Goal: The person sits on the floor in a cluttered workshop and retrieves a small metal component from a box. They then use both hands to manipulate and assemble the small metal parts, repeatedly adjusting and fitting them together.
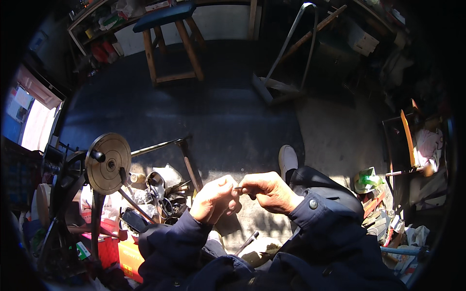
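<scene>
In front of my lap, my left hand [213, 199] and my right hand [270, 192] meet fingertip to fingertip, both in bright sun. Between them is a small dark piece [238, 188], pinched from both sides; it is too small to name. The left fingers are curled in, and the right thumb and fingers are pressed together. Just left of my left hand rises the wooden handle of a hammer-like tool [190, 167] with a dark head. Farther left stands a machine with a round metal handwheel [108, 163] and a dark knob.
A wooden stool [167, 17] with a blue seat stands far back. To its right is a long-handled metal dustpan [274, 92]. Loose tools and scraps crowd my left, by an orange box [130, 259]. More clutter with a green container [367, 180] lies right.
</scene>
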{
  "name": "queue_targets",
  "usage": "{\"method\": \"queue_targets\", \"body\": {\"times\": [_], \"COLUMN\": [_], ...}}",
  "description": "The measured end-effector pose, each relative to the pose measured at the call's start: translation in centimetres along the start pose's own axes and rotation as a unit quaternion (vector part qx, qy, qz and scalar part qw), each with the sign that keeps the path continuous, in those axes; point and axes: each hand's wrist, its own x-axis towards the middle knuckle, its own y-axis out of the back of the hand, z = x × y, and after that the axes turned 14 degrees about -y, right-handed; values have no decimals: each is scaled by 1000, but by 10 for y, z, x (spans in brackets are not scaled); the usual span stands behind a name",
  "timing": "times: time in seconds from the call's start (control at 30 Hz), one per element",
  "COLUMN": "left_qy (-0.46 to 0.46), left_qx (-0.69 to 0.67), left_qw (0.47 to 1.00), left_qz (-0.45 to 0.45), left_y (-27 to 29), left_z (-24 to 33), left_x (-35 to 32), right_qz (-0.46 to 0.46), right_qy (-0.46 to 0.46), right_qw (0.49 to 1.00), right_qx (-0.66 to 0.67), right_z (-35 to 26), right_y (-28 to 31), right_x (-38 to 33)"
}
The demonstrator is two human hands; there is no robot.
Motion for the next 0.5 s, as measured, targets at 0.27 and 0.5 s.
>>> {"method": "queue_targets", "body": {"times": [0.27, 0.5], "left_qy": [-25, -38], "left_qx": [86, 97], "left_qw": [995, 994], "left_qz": [44, 35], "left_y": [-7, -2], "left_z": [0, -2], "left_x": [-1, -2], "right_qz": [-25, -49], "right_qy": [-59, -101], "right_qw": [996, 989], "right_qx": [66, 96], "right_z": [-6, -7], "right_y": [1, 1], "right_x": [1, 0]}}
